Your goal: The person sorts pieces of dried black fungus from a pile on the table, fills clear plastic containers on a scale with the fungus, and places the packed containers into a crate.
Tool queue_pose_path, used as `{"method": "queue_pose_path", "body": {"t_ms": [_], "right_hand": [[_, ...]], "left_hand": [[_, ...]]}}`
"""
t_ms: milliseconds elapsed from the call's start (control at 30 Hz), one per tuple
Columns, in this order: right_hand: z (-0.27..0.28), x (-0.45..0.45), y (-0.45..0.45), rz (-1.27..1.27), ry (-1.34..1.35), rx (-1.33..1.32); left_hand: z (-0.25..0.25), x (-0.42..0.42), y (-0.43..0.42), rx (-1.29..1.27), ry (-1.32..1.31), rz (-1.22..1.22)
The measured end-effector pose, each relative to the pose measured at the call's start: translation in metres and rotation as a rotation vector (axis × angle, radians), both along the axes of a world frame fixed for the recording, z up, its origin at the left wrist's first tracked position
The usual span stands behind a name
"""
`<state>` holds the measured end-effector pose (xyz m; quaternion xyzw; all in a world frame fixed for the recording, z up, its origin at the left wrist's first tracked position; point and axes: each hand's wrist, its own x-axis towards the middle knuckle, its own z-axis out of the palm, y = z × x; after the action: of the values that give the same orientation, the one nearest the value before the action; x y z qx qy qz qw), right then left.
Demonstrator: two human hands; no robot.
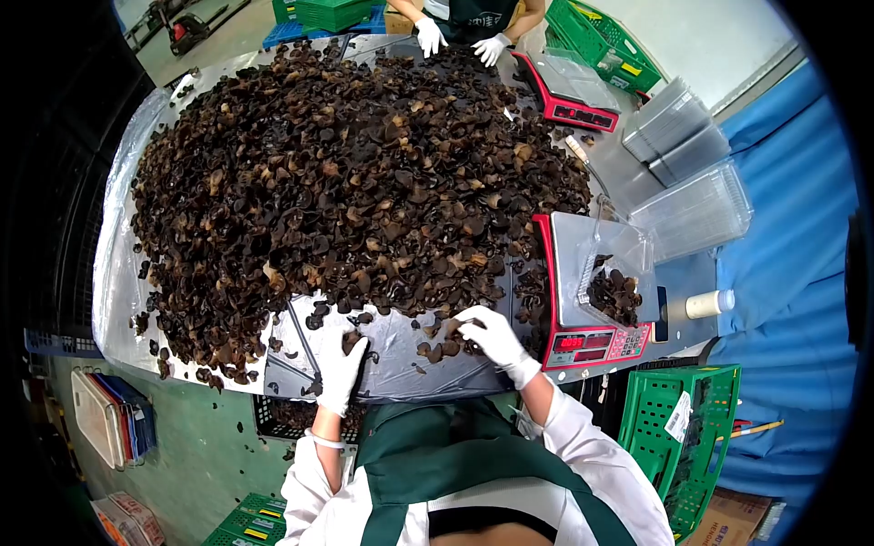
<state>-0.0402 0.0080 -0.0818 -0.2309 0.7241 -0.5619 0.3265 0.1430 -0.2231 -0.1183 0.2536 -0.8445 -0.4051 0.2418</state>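
A large heap of dark brown wood-ear mushrooms [364, 173] covers much of the table. My left hand [340, 369], in a white glove, is at the near edge of the heap, its fingers closed around a dark mushroom piece [350, 341]. To the right, my right hand [492, 338], also gloved, has its fingers bent over a few loose pieces [442, 349]; whether it grips one is hard to make out. Beside it stands a red scale [596, 344] with a lit display, and on its plate lies an open clear plastic box [612, 264] holding some mushrooms.
Across the table, a co-worker's gloved hands [460, 44] touch the far edge of the heap near a second red scale [583, 115]. Stacked clear boxes [696, 211], a white bottle [710, 304] and green crates [678, 437] are on the right. A blue curtain [792, 237] hangs there.
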Motion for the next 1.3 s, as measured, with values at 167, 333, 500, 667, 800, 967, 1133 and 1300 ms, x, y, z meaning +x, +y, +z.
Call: {"method": "queue_pose_path", "body": {"t_ms": [167, 333, 500, 667, 800, 967, 1133, 1300], "right_hand": [[0.013, -0.019, 0.046, -0.225, -0.596, -0.451], [-0.006, -0.02, 0.071, -0.251, -0.701, -0.577], [-0.007, -0.008, 0.055, -0.242, -0.336, -0.172], [-0.01, 0.025, 0.027, -0.018, 0.877, 0.442], [-0.025, 0.031, 0.033, 0.0, 0.907, 0.455], [-0.019, 0.028, 0.048, -0.188, 0.574, 0.17], [0.006, 0.034, 0.036, -0.119, 0.64, 0.062], [-0.004, 0.004, 0.028, -0.334, 0.423, 0.084]], "left_hand": [[-0.019, 0.016, 0.0, 0.613, 0.026, 0.057], [-0.015, 0.024, 0.003, 1.634, 0.304, -0.05], [0.009, 0.001, 0.021, 1.529, 0.208, -0.195], [0.013, -0.042, 0.052, 0.431, 0.016, -0.32], [0.015, -0.049, 0.075, -0.164, -0.163, -0.445], [-0.002, -0.04, 0.062, 0.111, -0.01, -0.464], [-0.009, -0.028, 0.048, 0.969, 0.026, -0.287], [0.024, -0.038, 0.054, 0.631, 0.079, -0.368]]}}
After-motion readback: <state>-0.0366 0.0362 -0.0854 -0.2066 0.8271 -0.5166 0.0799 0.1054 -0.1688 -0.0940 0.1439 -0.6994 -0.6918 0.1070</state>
